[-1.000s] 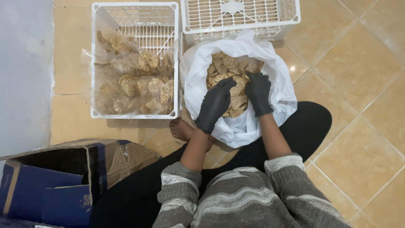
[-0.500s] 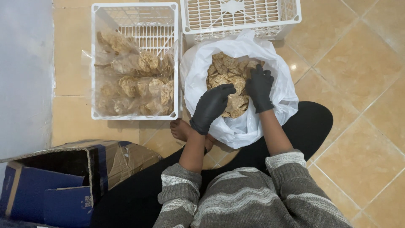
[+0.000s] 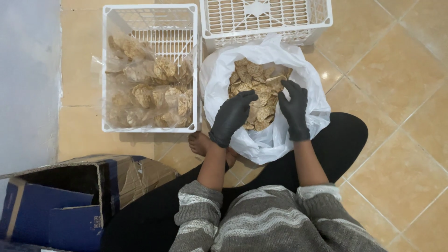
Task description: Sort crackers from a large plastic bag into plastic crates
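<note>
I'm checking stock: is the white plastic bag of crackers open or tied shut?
Open. The white bag's mouth is spread wide, round crackers show inside, and both gloved hands, left and right, reach into it.

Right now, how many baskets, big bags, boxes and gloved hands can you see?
White plastic baskets: 2, one with packed crackers, one upside down
Big white bag of crackers: 1
Cardboard box: 1
Black-gloved hands: 2, left hand, right hand
Total: 6
</note>
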